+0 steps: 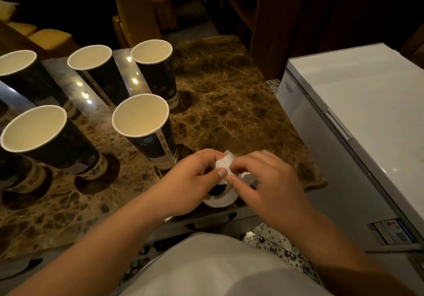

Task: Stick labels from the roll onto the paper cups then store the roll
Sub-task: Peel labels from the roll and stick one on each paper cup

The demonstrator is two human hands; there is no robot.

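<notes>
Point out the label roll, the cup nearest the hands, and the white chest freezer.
label roll (220, 200): head view, lower white curve of the roll.
nearest cup (158, 148): head view, dark outer wall.
chest freezer (358, 82): head view, flat white lid.

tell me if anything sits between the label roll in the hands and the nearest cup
Nothing visible does. The label roll, held by both hands, is just right of the nearest cup, with only bare marble table between them.
</notes>
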